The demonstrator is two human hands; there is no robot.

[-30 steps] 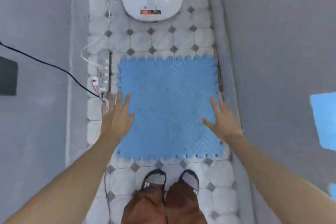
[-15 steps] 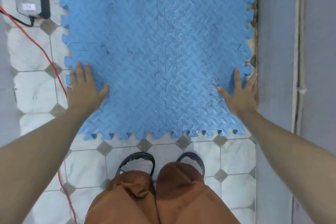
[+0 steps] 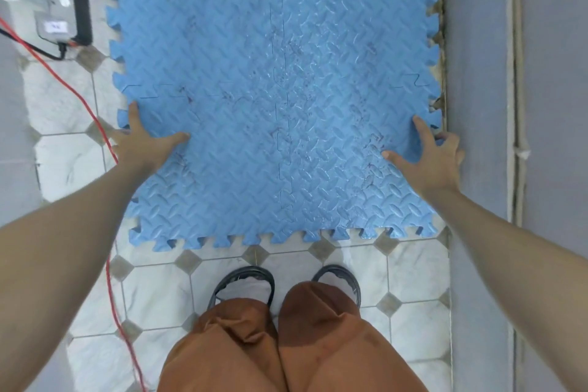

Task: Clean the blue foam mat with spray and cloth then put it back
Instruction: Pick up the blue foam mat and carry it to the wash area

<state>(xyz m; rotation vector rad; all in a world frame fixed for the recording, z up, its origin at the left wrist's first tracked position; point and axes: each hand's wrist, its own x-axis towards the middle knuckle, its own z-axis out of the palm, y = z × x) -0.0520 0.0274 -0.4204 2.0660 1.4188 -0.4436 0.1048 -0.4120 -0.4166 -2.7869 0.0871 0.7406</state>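
The blue foam mat (image 3: 273, 99), made of interlocking textured tiles with dark smudges, lies on the tiled floor and fills the upper middle of the head view. My left hand (image 3: 144, 141) is at the mat's left edge, thumb on top and fingers curled at the edge. My right hand (image 3: 429, 159) holds the right edge beside the wall, with thumb and forefinger on top and the other fingers curled round the rim. No spray or cloth is in view.
A grey power strip (image 3: 52, 0) with a black cable lies at the upper left. A red wire (image 3: 105, 143) runs down the floor along my left arm. A grey wall (image 3: 477, 105) borders the mat's right edge. My sandalled feet (image 3: 286, 283) stand just below the mat.
The view has dropped closer to the mat. Both hands went from lying flat and open on the mat to curling around its left and right edges.
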